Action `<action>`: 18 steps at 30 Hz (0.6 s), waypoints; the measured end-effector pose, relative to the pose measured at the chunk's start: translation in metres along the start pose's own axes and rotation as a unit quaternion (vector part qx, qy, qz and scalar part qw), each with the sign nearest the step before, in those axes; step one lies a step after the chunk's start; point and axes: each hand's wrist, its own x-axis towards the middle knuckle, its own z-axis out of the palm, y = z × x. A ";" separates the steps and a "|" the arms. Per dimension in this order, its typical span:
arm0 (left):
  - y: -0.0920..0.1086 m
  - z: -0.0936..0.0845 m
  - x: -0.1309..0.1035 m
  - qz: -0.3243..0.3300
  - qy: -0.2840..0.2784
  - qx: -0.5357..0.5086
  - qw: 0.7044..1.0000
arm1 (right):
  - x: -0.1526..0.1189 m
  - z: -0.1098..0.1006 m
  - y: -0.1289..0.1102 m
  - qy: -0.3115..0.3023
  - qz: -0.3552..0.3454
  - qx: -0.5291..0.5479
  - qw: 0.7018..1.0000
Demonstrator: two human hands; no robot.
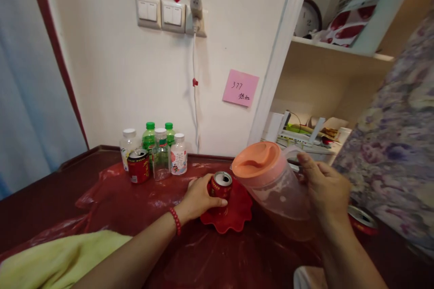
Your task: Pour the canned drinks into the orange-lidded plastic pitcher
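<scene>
My left hand (200, 199), with a red bead bracelet at the wrist, is wrapped round a red drink can (221, 189) whose top is open. The can stands upright over a red wavy-edged dish (226, 223). My right hand (323, 185) grips the handle of a clear plastic pitcher (283, 194) with an orange lid (259, 162). The pitcher tilts left, its lid just right of the can and a little above it. Brownish liquid shows in its lower part. I see no stream between pitcher and can.
Several plastic bottles (162, 156) and another red can (138, 167) stand at the back left, near the wall. One more open can (362, 220) is at the right, beside the floral curtain (400, 144). A yellow towel (68, 257) lies at the front left. Red plastic sheeting (111, 207) covers the table.
</scene>
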 end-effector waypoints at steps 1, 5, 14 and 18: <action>0.001 -0.001 0.001 0.003 0.006 -0.008 1.000 | 0.000 -0.001 -0.001 0.001 0.004 0.002 1.000; 0.004 -0.007 0.002 0.008 0.020 -0.028 0.999 | -0.001 -0.004 -0.006 -0.008 0.013 0.008 1.000; 0.001 -0.001 0.001 -0.013 0.015 0.017 1.000 | -0.005 -0.005 -0.017 -0.033 0.000 -0.034 0.999; 0.001 0.003 -0.001 -0.018 0.009 0.031 0.999 | -0.006 -0.005 -0.017 -0.048 -0.011 -0.056 0.997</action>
